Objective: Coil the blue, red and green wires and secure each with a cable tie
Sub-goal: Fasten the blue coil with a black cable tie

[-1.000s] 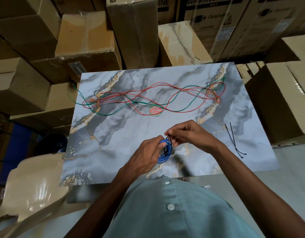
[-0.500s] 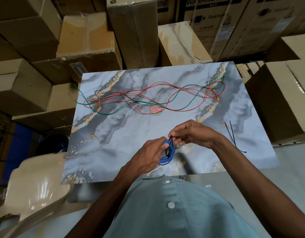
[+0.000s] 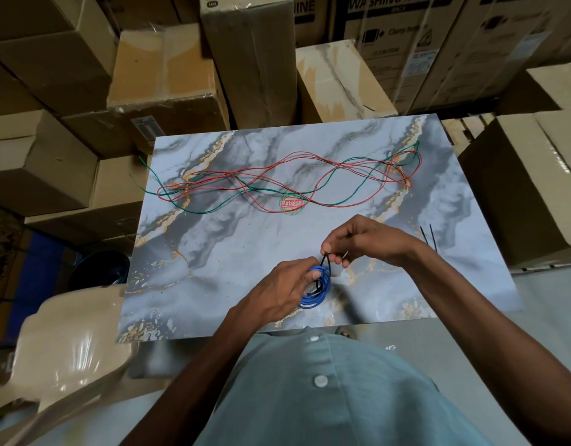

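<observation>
The left hand (image 3: 285, 286) is gripping the blue coil (image 3: 317, 289) just above the table (image 3: 213, 252); the right hand (image 3: 358, 241) is pinching the tie (image 3: 324, 263) looped through it, running up-right. Red wire (image 3: 342, 206) and green wire (image 3: 213, 206) are lying beyond, 2 ties (image 3: 429, 235) nearer the right.

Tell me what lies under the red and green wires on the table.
Under the red wire and green wire lies the bare marble-patterned table, plus a round red sticker the wires cross. Nothing else shows beneath them.
</observation>
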`<state>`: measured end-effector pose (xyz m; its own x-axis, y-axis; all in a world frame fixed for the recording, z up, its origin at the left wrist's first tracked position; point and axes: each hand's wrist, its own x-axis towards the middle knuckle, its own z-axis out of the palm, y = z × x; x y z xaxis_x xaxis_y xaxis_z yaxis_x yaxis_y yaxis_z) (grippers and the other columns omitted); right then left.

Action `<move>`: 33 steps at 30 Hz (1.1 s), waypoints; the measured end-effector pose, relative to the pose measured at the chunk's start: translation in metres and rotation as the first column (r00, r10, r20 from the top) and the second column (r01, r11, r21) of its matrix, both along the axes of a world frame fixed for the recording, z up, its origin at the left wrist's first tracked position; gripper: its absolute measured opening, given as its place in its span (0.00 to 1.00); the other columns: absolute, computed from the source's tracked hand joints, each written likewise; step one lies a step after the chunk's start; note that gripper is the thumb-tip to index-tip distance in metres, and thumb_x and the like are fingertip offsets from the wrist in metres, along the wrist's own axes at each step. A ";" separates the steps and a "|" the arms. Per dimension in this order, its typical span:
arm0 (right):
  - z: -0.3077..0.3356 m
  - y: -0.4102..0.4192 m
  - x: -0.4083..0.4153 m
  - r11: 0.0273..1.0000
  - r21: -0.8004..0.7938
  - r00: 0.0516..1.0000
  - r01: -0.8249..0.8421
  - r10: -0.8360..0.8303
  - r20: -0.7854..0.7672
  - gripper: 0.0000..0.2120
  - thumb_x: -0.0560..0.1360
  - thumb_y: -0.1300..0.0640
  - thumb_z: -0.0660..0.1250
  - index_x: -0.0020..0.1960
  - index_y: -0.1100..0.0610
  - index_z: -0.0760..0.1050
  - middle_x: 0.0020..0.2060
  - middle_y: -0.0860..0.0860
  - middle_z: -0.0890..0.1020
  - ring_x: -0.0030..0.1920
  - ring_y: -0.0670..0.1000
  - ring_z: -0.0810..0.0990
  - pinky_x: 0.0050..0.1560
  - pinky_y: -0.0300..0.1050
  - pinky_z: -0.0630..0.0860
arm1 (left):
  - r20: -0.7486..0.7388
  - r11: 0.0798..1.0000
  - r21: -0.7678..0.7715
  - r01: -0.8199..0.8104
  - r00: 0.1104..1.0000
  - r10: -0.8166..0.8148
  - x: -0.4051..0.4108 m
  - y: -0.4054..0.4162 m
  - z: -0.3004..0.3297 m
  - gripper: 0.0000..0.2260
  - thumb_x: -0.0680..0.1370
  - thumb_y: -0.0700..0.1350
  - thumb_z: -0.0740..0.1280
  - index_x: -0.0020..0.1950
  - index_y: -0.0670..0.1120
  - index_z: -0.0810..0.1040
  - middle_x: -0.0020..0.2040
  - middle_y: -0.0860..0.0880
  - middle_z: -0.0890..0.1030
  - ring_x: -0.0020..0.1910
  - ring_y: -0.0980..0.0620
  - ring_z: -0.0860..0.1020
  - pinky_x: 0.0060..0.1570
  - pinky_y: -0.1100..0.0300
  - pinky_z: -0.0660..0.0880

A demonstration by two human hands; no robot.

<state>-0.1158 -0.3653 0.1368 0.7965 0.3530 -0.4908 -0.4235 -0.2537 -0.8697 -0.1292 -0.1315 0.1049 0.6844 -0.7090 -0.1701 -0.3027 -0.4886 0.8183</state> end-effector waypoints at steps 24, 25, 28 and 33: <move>-0.016 0.027 -0.018 0.951 0.144 0.962 0.273 -0.269 -0.046 0.14 0.83 0.52 0.67 0.56 0.62 0.83 0.45 0.51 0.84 0.48 0.49 0.83 0.58 0.47 0.81 | -0.130 0.976 -0.115 -0.183 0.977 0.168 0.004 -0.006 -0.015 0.13 0.84 0.55 0.56 0.49 0.51 0.75 0.35 0.48 0.79 0.36 0.49 0.79 0.44 0.47 0.77; -0.016 0.027 -0.018 0.952 0.151 0.964 0.265 -0.262 -0.042 0.13 0.83 0.53 0.67 0.54 0.62 0.82 0.45 0.52 0.84 0.47 0.49 0.83 0.57 0.47 0.81 | -0.153 0.972 -0.114 -0.205 0.970 0.187 0.004 -0.005 -0.016 0.15 0.84 0.56 0.56 0.48 0.48 0.75 0.34 0.50 0.79 0.35 0.50 0.78 0.44 0.47 0.76; -0.019 0.030 -0.017 0.950 0.129 0.959 0.283 -0.279 -0.052 0.11 0.84 0.54 0.65 0.48 0.60 0.80 0.42 0.55 0.82 0.44 0.51 0.82 0.53 0.50 0.81 | -0.179 0.959 -0.105 -0.262 0.954 0.241 0.004 -0.003 -0.022 0.19 0.83 0.58 0.56 0.45 0.45 0.74 0.32 0.52 0.77 0.34 0.52 0.76 0.44 0.47 0.75; -0.028 0.043 -0.020 0.917 0.051 0.918 0.396 -0.395 -0.041 0.12 0.85 0.55 0.64 0.45 0.59 0.76 0.41 0.55 0.81 0.42 0.52 0.82 0.51 0.55 0.84 | -0.093 0.958 -0.005 -0.285 0.954 0.284 0.005 -0.005 -0.024 0.18 0.82 0.58 0.53 0.42 0.48 0.71 0.33 0.50 0.77 0.32 0.58 0.75 0.39 0.58 0.72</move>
<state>-0.1361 -0.3226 0.1086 0.8624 0.0404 -0.5045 -0.5046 -0.0102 -0.8633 -0.1242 -0.1365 0.0809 0.8405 -0.4906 -0.2299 -0.0776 -0.5289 0.8451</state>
